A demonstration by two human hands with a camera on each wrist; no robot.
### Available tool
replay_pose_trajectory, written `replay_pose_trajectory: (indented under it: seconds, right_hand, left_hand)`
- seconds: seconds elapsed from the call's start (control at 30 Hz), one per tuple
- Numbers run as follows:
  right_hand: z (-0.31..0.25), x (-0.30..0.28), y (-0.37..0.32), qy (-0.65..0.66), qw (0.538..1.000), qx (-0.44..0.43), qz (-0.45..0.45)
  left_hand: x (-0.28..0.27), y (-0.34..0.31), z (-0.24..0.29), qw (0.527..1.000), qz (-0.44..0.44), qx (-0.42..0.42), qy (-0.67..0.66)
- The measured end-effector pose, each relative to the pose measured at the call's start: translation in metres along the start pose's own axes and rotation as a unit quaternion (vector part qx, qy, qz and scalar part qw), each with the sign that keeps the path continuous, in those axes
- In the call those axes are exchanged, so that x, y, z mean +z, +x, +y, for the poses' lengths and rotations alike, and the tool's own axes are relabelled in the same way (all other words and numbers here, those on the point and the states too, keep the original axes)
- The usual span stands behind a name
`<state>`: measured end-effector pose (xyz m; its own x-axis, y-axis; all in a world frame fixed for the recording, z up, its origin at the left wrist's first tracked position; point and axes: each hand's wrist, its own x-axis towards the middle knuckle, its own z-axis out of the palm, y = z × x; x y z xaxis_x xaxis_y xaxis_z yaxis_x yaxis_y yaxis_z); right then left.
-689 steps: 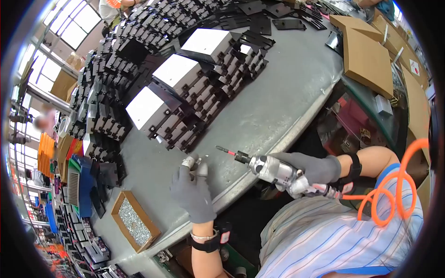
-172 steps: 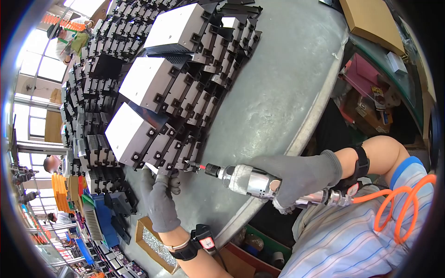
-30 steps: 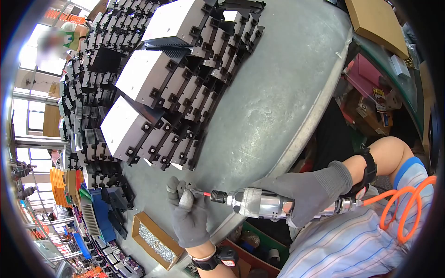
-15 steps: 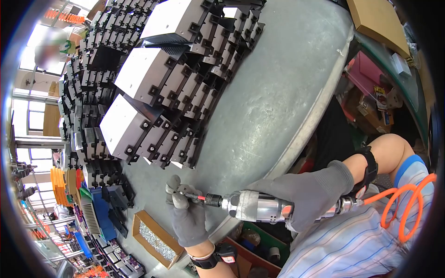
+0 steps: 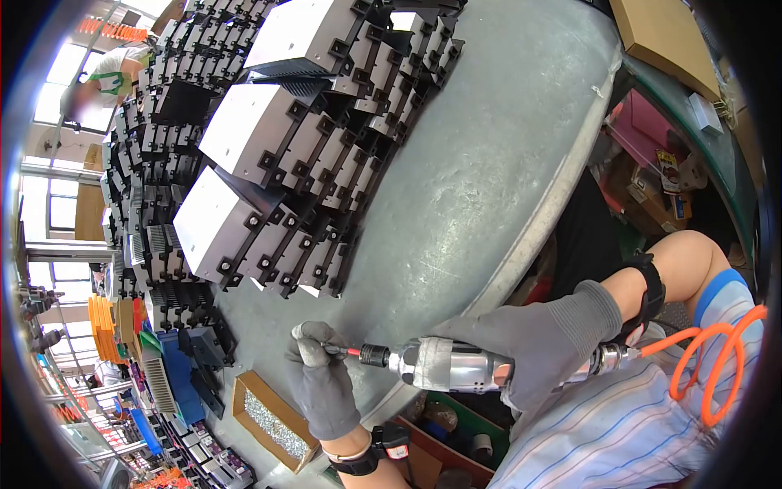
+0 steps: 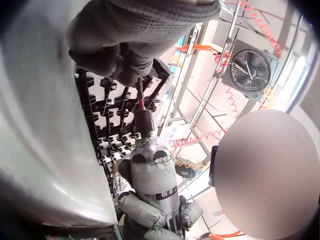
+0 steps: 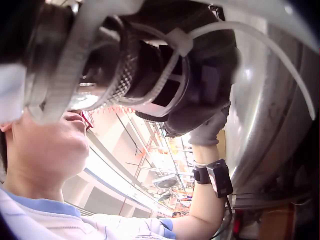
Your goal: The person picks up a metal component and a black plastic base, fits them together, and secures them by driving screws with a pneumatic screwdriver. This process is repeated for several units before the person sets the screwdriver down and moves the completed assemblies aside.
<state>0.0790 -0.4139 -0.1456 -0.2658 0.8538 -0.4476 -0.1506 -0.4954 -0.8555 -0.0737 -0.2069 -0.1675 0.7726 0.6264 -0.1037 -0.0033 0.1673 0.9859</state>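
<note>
My gloved right hand [image 5: 554, 334] grips a silver air screwdriver [image 5: 468, 367] held level over the table's front edge. A black chuck [image 5: 375, 355] at its nose carries a thin bit with a red sleeve [image 5: 353, 352]. The gloved left hand [image 5: 322, 387] has thumb and fingers curled about the bit's tip, hiding it. From the left wrist, the fingertips [image 6: 127, 75] pinch the dark bit [image 6: 140, 87]; any small part between them is hidden. An orange coiled hose [image 5: 676, 338] runs from the tool's rear. In the right wrist view the tool's knurled collar [image 7: 125, 65] looms close.
White-topped metal housings with black brackets [image 5: 244, 130] stand stacked beyond the left hand. A cardboard box [image 5: 287, 401] of small shiny screws [image 5: 273, 424] sits left of it. Blue bins [image 5: 183, 379] lie farther left, and a flat carton [image 5: 664, 45] is at the back right.
Over the last second the left fingers have closed around the bit's tip, the hand shifting slightly left. Several seconds earlier, that hand and the bit were at the nearest housing. The right hand keeps its grip.
</note>
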Motion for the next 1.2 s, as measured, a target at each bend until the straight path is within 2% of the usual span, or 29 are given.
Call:
replay_pose_trajectory:
  seconds: [0.07, 0.13, 0.17, 0.23, 0.27, 0.3, 0.33, 0.37, 0.43, 0.5, 0.53, 0.6, 0.73, 0.77, 0.83, 0.9, 0.97, 1.03, 1.07, 1.1, 1.13, 1.2]
  right_hand:
    - [0.001, 0.0, 0.001, -0.012, 1.0, 0.002, 0.004]
    - [0.01, -0.003, 0.006, 0.077, 0.996, -0.017, -0.042]
    - [0.016, -0.003, 0.008, 0.076, 0.996, -0.017, -0.042]
    - [0.024, 0.001, 0.011, 0.219, 0.968, -0.09, -0.083]
    - [0.022, 0.001, 0.009, 0.218, 0.968, -0.091, -0.081]
    - [0.019, 0.003, 0.007, 0.148, 0.986, -0.069, -0.033]
    - [0.017, 0.003, 0.006, 0.077, 0.996, -0.046, 0.015]
    - [0.018, 0.006, 0.007, 0.077, 0.996, -0.047, 0.017]
    - [0.022, 0.013, 0.01, -0.079, 0.99, -0.027, 0.111]
    - [0.023, 0.014, 0.01, -0.067, 0.991, -0.049, 0.106]
    - [0.023, 0.013, 0.01, -0.058, 0.991, -0.072, 0.102]
    - [0.02, 0.008, 0.006, -0.014, 0.993, -0.085, 0.076]
    - [0.025, 0.003, 0.011, 0.068, 0.993, -0.096, 0.012]
    - [0.023, 0.005, 0.01, 0.067, 0.993, -0.096, 0.012]
    - [0.017, 0.01, 0.007, -0.014, 0.991, -0.102, 0.084]
    - [0.018, 0.012, 0.007, -0.019, 0.99, -0.103, 0.091]
    - [0.02, 0.012, 0.007, -0.024, 0.989, -0.104, 0.099]
    - [0.025, 0.01, 0.009, 0.164, 0.976, -0.143, 0.02]
    - [0.027, 0.007, 0.01, 0.163, 0.976, -0.143, 0.02]
    - [0.028, 0.004, 0.011, 0.183, 0.972, -0.146, -0.019]
    - [0.028, 0.003, 0.011, 0.203, 0.966, -0.148, -0.058]
    - [0.027, 0.007, 0.009, 0.205, 0.967, -0.147, -0.038]
  left_hand:
    - [0.003, 0.0, 0.004, 0.999, 0.003, 0.001, 0.035]
    - [0.005, 0.0, 0.008, 0.997, 0.002, 0.018, 0.069]
    - [0.006, 0.0, 0.008, 0.994, 0.001, 0.034, 0.103]
    - [0.011, -0.001, 0.004, 0.996, 0.022, 0.026, 0.086]
    - [0.014, -0.002, 0.001, 0.997, 0.044, 0.018, 0.069]
    - [0.016, -0.002, -0.002, 0.997, 0.043, 0.019, 0.069]
    - [0.018, -0.001, -0.005, 0.999, 0.034, -0.013, 0.001]
    - [0.021, 0.0, -0.008, 0.997, 0.023, -0.045, -0.066]
    - [0.03, -0.002, -0.002, 0.996, 0.021, -0.066, -0.065]
    - [0.036, -0.004, 0.0, 0.991, 0.08, -0.096, -0.052]
    - [0.04, -0.004, 0.001, 0.991, 0.079, -0.096, -0.052]
    - [0.047, -0.004, 0.002, 0.986, 0.151, -0.064, -0.018]
    - [0.035, -0.004, 0.009, 0.993, 0.084, -0.059, 0.059]
    - [0.035, -0.004, 0.01, 0.993, 0.085, -0.057, 0.05]
    - [0.041, -0.005, 0.011, 0.994, 0.087, -0.054, 0.04]
    - [0.053, -0.006, 0.009, 0.981, 0.169, -0.087, -0.035]
    - [0.045, -0.006, 0.002, 0.986, 0.142, -0.079, -0.035]
    - [0.038, -0.007, -0.005, 0.99, 0.114, -0.071, -0.034]
    - [0.036, -0.007, -0.007, 0.993, 0.116, -0.035, 0.014]
    - [0.034, -0.007, -0.009, 0.991, 0.117, 0.002, 0.061]
    - [0.031, -0.007, -0.009, 0.991, 0.116, 0.002, 0.061]
    - [0.026, -0.004, -0.005, 0.999, 0.033, -0.006, 0.021]
